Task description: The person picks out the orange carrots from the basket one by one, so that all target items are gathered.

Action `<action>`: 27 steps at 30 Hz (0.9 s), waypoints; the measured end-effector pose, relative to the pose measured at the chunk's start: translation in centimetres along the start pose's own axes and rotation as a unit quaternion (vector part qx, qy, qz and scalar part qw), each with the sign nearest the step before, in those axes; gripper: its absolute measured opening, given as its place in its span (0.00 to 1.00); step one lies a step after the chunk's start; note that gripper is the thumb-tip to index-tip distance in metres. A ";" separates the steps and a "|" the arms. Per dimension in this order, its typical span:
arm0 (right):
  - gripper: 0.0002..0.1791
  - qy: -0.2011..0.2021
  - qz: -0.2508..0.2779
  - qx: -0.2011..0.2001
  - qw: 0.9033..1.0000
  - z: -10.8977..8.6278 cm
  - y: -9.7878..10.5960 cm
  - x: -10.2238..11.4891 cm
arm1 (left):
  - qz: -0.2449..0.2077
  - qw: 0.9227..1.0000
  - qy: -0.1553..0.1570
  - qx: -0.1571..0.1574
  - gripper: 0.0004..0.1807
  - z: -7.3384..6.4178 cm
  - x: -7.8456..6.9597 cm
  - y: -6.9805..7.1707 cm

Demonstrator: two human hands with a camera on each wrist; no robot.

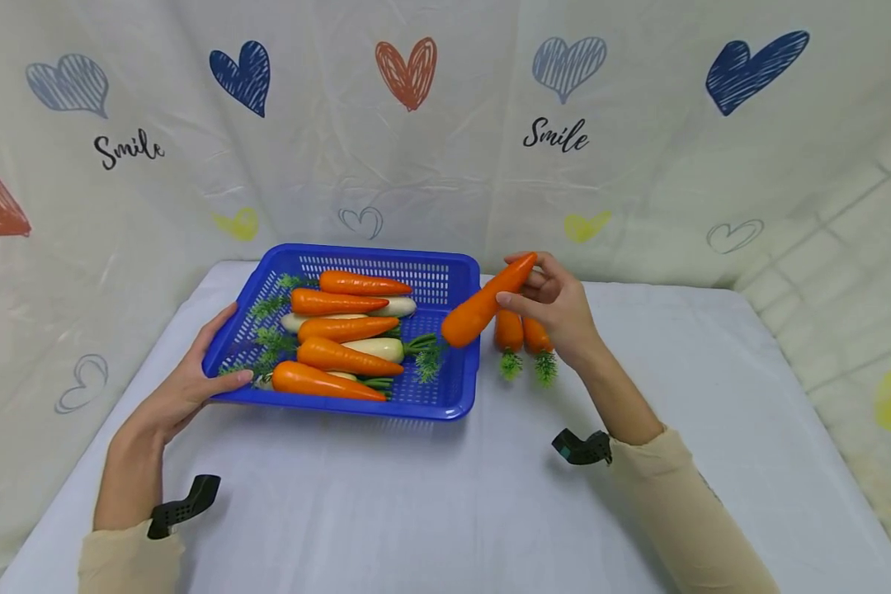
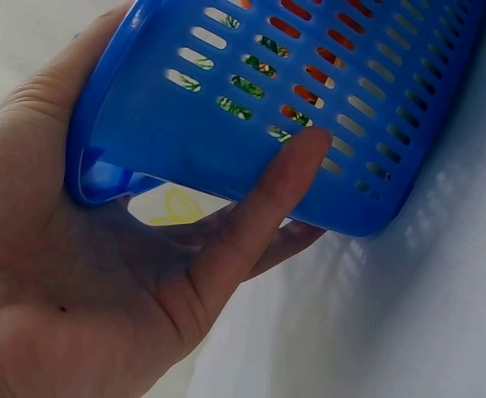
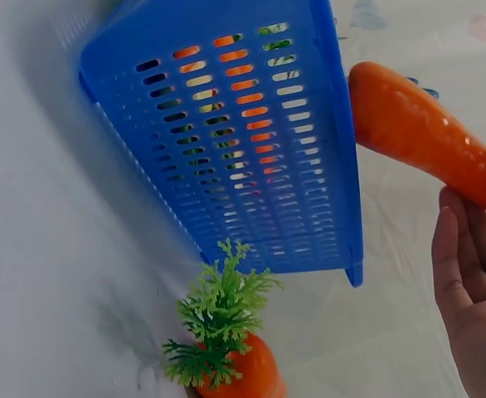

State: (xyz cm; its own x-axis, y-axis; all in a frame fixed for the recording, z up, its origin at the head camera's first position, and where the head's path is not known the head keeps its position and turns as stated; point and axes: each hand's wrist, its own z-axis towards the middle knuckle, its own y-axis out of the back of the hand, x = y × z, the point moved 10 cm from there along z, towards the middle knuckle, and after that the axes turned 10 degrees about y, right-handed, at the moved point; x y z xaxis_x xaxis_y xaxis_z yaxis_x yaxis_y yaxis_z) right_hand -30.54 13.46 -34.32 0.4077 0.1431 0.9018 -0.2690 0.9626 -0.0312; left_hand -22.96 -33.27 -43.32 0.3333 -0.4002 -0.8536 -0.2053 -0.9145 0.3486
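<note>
A blue plastic basket point(image 1: 416, 408) stands on the table, with several orange carrots point(image 1: 349, 356) and white radishes point(image 1: 374, 348) lying in it. My left hand point(image 1: 186, 384) grips the basket's left end; in the left wrist view the thumb point(image 2: 268, 195) lies along its slotted wall. My right hand point(image 1: 553, 305) pinches another carrot point(image 1: 483, 309) near its tapered tip, the thick end over the basket's right rim. In the right wrist view that held carrot point(image 3: 417, 124) shows beside the rim. Leafy greens on the held carrot are not visible.
Two carrots with green tops point(image 1: 510, 334) lie on the white tablecloth point(image 1: 386, 511) right of the basket, partly behind my right hand. A pale curtain point(image 1: 475, 124) printed with hearts and words hangs behind the table. Each forearm wears a black camera mount point(image 1: 582, 447).
</note>
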 end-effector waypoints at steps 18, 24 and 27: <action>0.33 0.030 0.023 -0.044 0.998 0.4 3.3 0.2 | -0.004 1.000 -0.002 0.003 0.55 0.2 -0.3 -0.1; 0.32 0.005 0.017 -0.048 0.999 0.2 4.3 -0.8 | -0.002 1.000 0.001 0.005 0.54 0.1 0.0 0.0; 0.33 -0.012 0.015 -0.051 0.999 0.0 5.0 -1.1 | -0.005 1.000 0.000 0.007 0.54 0.1 0.1 0.0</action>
State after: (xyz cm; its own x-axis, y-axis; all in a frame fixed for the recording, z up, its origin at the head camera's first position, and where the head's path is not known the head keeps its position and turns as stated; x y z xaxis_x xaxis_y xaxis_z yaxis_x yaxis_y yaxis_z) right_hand -32.34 18.11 -35.50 0.3791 0.1686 0.9099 -0.1909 0.9764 -0.1014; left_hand -22.98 -33.28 -43.46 0.3352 -0.3915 -0.8569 -0.2156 -0.9173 0.3348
